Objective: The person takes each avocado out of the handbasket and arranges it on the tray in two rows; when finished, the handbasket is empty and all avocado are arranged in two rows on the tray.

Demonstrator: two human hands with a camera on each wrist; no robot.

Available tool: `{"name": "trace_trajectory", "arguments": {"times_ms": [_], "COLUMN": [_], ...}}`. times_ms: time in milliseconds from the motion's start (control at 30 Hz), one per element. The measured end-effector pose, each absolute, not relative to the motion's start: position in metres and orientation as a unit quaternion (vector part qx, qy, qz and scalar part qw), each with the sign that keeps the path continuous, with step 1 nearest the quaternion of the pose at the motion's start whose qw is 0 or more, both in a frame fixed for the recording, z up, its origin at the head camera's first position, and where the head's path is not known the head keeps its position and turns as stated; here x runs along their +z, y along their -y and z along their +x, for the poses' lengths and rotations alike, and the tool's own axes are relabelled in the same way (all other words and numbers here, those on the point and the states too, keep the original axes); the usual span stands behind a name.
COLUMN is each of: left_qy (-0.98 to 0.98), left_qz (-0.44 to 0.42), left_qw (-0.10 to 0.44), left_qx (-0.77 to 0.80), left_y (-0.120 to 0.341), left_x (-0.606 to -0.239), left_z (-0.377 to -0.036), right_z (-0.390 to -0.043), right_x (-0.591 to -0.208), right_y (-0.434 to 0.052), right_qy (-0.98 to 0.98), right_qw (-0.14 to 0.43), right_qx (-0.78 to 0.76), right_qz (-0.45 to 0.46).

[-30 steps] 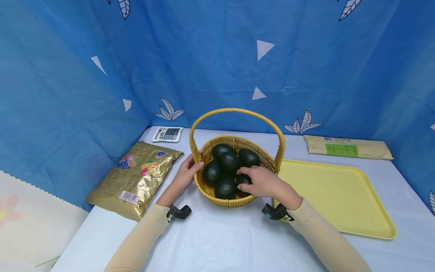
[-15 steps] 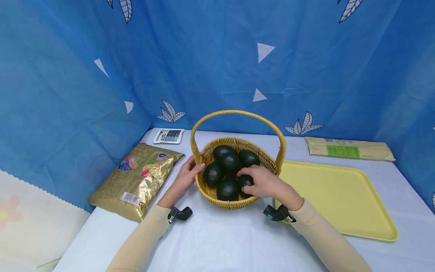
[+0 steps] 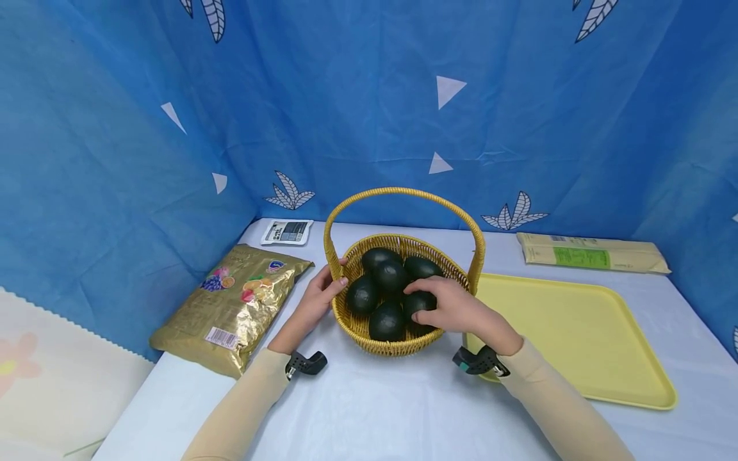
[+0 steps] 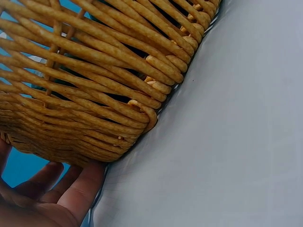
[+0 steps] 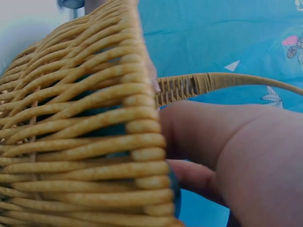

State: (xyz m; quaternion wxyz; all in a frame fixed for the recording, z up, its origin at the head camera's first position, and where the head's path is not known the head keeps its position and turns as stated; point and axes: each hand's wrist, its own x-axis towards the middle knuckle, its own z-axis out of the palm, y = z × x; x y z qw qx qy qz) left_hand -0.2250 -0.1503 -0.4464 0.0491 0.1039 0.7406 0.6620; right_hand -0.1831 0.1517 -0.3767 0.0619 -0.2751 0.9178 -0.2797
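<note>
A yellow wicker basket with a hoop handle stands on the pale table and holds several dark green avocados. My left hand grips the basket's left rim, thumb over the edge; the left wrist view shows its fingers against the woven wall. My right hand reaches inside and curls round one avocado at the right front of the pile. In the right wrist view the woven wall and my right palm fill the frame.
A yellow tray lies just right of the basket. A gold snack bag lies to the left, a small white scale behind it. A long beige packet sits at the back right. Blue curtain encloses the table.
My right hand has lifted the gripped avocado slightly up and toward the back of the pile. The left hand has stayed on the rim.
</note>
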Motion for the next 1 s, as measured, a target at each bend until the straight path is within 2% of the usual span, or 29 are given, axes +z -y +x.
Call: {"name": "trace_trajectory", "arguments": {"times_ms": [333, 567, 1000], "left_qy": [-0.743, -0.74, -0.736], "left_qz": [0.106, 0.105, 0.107], "left_qw": [0.047, 0.043, 0.038], "left_qx": [0.66, 0.663, 0.667], "left_y": [0.151, 0.149, 0.149], "left_x": [-0.448, -0.448, -0.445], "left_z": [-0.227, -0.226, -0.224], "right_z": [-0.182, -0.177, -0.149], "right_x": [-0.368, -0.36, -0.346], "right_y": [-0.159, -0.169, -0.204], "right_qy": [-0.902, -0.869, -0.813], "right_qw": [0.057, 0.09, 0.137], "right_qx": [-0.346, -0.428, -0.5], "right_qz": [-0.252, -0.231, -0.266]}}
